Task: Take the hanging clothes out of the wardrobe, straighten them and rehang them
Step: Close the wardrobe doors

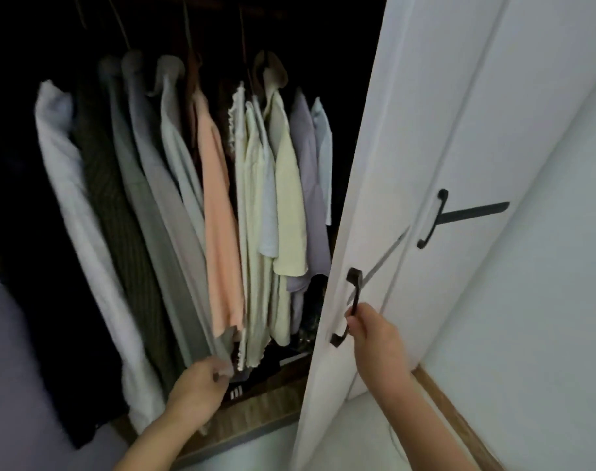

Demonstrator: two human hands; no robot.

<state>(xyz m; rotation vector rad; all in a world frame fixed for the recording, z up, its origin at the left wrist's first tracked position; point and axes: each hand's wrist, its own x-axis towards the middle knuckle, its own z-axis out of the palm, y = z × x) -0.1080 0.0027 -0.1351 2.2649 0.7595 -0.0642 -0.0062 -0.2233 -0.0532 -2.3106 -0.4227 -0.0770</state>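
The task has barely begun: the clothes [194, 185] all hang inside the wardrobe [242, 423]. The right hand [374, 334] grips the door handle [349, 305], while the left hand [198, 385] pinches a grey hem; nothing is out yet

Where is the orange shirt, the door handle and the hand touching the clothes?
orange shirt [218, 212]: head view, middle of its front cloth.
door handle [352, 294]: head view, bar above the right hand's grip.
left hand [196, 385]: head view, back of the hand.
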